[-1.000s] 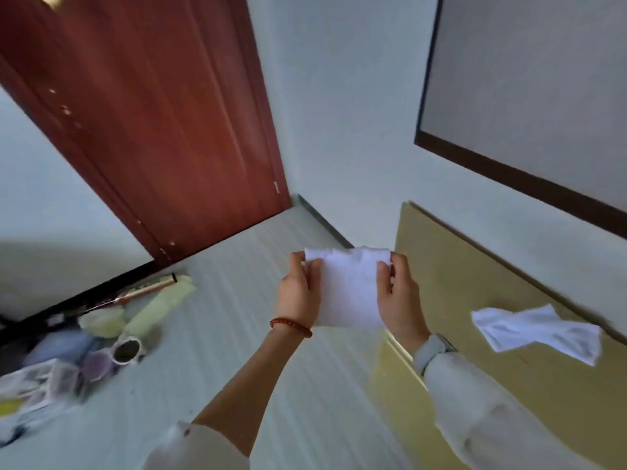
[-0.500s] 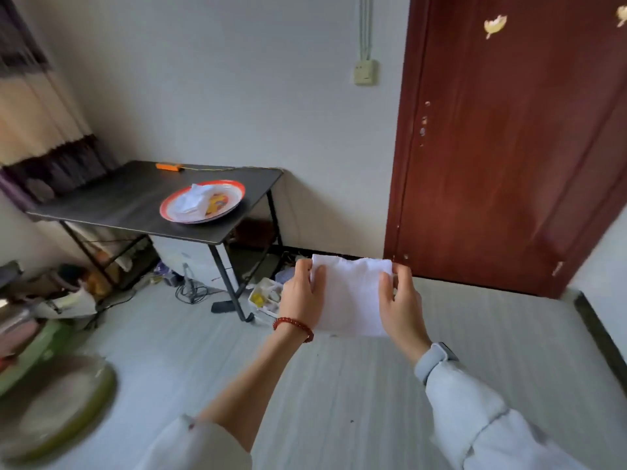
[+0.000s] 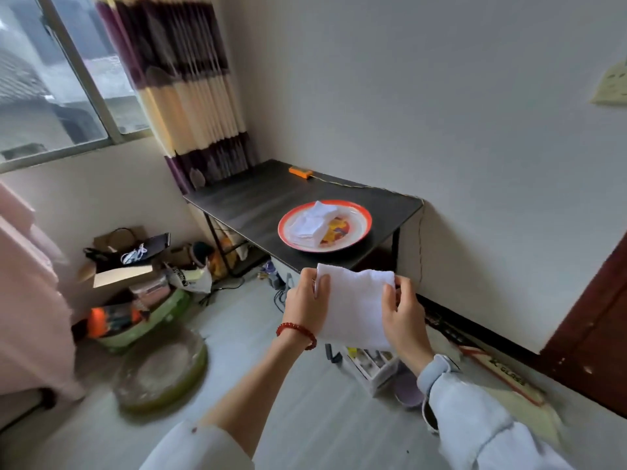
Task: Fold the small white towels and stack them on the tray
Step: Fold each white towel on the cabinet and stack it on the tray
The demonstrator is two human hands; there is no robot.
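A: Where's the towel?

B: A folded white towel (image 3: pixel 354 307), soft and nubby, roughly rectangular, is held up in the air between both hands, in front of the near edge of the table (image 3: pixel 251 201). The left hand (image 3: pixel 307 305) pinches its upper left corner with thumb curled over the front; the right hand (image 3: pixel 402 315) grips the upper right edge, fingers curled round it.

A: And the tray?

B: A round tray (image 3: pixel 359 232), glossy, white with an orange-red rim and a coloured picture in the middle, sits on the dark matte tabletop. A small stack of folded towels (image 3: pixel 312 223) lies on its left half, covering part of the picture.

A: Anything hard to make out?

B: The towel's lower edge hides what is behind it on the floor; a clear plastic organiser (image 3: pixel 371 362) shows only partly below it. The floor clutter on the left is blurred: a green round basin (image 3: pixel 161 371), a cardboard box (image 3: pixel 118 273), bags.

A: What else is around?

B: A small orange object (image 3: pixel 300 172) with a thin cable at the table's far edge, a striped purple and cream curtain (image 3: pixel 190 96) beside a window (image 3: pixel 54 79), plain white wall, and a reddish-brown door (image 3: pixel 597 334) cut off at right. A red bead bracelet (image 3: pixel 296 330) circles the left wrist, a watch (image 3: pixel 437 366) the right.
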